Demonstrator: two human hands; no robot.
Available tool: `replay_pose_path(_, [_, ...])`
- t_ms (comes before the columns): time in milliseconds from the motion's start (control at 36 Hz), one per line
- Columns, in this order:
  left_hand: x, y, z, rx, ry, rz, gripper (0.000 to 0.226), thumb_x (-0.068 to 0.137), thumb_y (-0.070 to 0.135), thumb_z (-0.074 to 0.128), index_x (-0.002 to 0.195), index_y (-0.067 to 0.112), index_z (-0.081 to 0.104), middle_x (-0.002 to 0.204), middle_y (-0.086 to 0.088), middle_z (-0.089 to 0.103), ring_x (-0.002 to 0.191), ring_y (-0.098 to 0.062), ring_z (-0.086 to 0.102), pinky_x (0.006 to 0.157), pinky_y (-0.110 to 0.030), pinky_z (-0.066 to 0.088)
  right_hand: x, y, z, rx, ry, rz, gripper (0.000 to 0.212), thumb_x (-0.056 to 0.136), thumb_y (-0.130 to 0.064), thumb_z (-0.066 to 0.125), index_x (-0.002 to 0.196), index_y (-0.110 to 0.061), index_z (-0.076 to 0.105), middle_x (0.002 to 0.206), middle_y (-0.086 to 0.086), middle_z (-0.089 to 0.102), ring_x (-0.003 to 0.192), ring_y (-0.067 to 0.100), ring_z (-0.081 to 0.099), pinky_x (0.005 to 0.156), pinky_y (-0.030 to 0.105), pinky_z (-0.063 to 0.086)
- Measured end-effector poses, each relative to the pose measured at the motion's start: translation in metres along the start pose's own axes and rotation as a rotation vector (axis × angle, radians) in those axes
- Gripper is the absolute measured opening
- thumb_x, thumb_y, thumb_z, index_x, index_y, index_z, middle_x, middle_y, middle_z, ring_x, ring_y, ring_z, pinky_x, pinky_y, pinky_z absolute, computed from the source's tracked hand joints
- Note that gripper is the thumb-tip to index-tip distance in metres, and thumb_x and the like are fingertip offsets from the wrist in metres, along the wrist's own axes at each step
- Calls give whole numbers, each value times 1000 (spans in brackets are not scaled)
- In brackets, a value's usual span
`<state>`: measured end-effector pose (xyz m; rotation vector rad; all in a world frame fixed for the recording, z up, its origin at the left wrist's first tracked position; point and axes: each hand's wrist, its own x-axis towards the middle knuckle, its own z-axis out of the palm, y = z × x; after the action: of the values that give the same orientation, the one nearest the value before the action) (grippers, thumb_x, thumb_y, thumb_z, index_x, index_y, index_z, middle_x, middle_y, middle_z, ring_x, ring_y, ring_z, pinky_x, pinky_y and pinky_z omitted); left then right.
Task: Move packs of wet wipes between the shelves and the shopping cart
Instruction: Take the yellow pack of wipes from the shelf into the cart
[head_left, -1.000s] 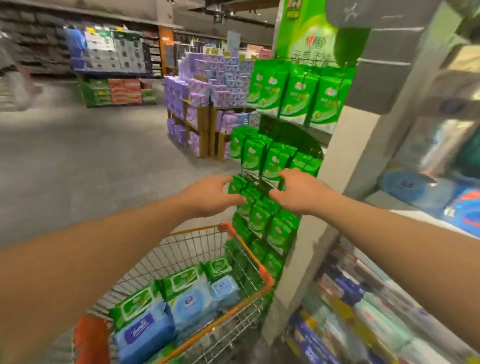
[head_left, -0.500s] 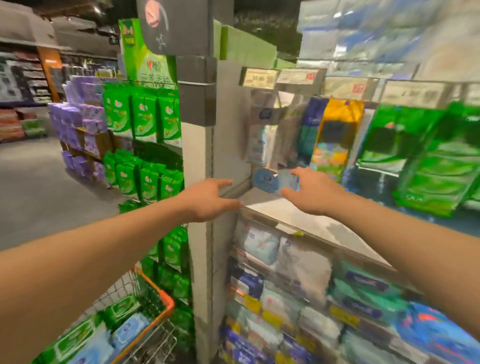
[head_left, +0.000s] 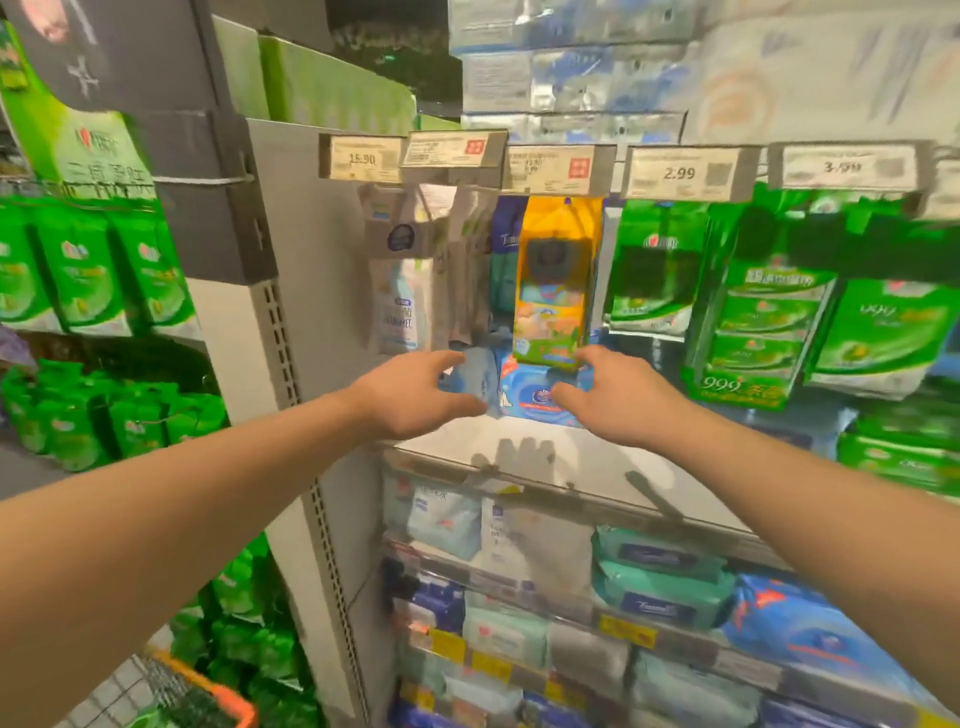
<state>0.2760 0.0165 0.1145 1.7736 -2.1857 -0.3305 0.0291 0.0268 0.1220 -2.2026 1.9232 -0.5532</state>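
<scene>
Two packs of wet wipes lie at the back of a white shelf (head_left: 582, 467): a pale blue pack (head_left: 470, 376) on the left and a brighter blue pack (head_left: 530, 389) beside it. My left hand (head_left: 410, 397) reaches at the pale pack, fingers spread and loosely bent, holding nothing. My right hand (head_left: 613, 397) hovers just in front of the brighter pack, fingers open, also holding nothing. Only an orange-rimmed corner of the shopping cart (head_left: 208, 696) shows, at the bottom left.
A yellow pack (head_left: 556, 280) and pale packs hang from hooks just above my hands, under price tags (head_left: 685, 171). Green packs (head_left: 769, 312) hang to the right. Lower shelves (head_left: 649, 582) hold several wipe packs. A side rack of green packs (head_left: 93, 270) stands left.
The view swung right from the green side rack and cart to the main shelves. Both hands moved forward and now sit close to the two blue packs.
</scene>
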Motion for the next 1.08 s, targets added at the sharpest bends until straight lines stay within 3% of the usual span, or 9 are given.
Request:
replay_pose_path(139, [44,-4,-7,-64,8,99,94,79,68,67,157,24,40,160,-1,44,141,-21,47,117,-37,37,18,-16,-3,80,111,16,51,95,-45,59,139,-20,51,123,10,68,110,29,62,73,30,39])
replay_pose_path(389, [107,-2,-3,-325,5,222,92,78,61,69,156,21,41,158,2,46,140,-16,49,117,-36,38,54,-41,-8,208,155,135,34,95,-46,59,119,-23,54,121,7,64,116,28,60,74,30,36])
replay_pose_path(472, [122,-1,2,-439,-17,228,87,87,58,70,158,20,37,158,3,45,137,-15,49,111,-32,39,67,-39,-5,212,128,212,59,93,-53,61,130,-10,48,134,15,58,122,31,56,86,36,41])
replay_pose_path(667, [149,7,6,-725,-33,259,58,96,44,67,145,28,41,120,23,56,107,12,59,103,-18,44,95,-24,-1,464,219,226,44,90,-35,71,121,-14,47,81,-14,57,65,-6,55,50,8,39])
replay_pose_path(750, [170,10,11,-774,-20,237,126,66,90,67,162,21,21,161,7,39,143,-6,43,122,-41,33,104,-21,0,542,226,178,33,95,-23,63,123,-18,46,96,-10,60,73,-11,51,52,0,37])
replay_pose_path(861, [188,19,20,-841,10,251,148,47,100,63,164,27,11,168,10,24,152,-6,29,125,-41,26,114,-17,8,626,248,132,42,90,-36,69,129,-25,57,134,-7,47,102,8,63,82,20,52])
replay_pose_path(944, [195,29,25,-920,44,276,126,54,96,65,160,39,27,166,11,30,151,-6,31,125,-43,28,120,-12,14,753,251,129,72,72,-51,77,136,-31,52,143,-10,48,113,11,64,100,43,54])
replay_pose_path(1000, [198,35,27,-874,73,276,116,56,92,62,157,43,31,166,10,30,151,-10,31,124,-43,27,130,-2,21,851,254,140,104,58,-60,77,150,-31,36,156,-4,42,121,12,62,102,46,52])
replay_pose_path(1083, [193,47,29,-920,122,285,89,57,76,56,140,45,46,146,12,52,141,-12,45,119,-40,33,136,4,27,951,262,166,110,55,-57,74,153,-33,30,140,-4,60,115,15,67,100,48,54])
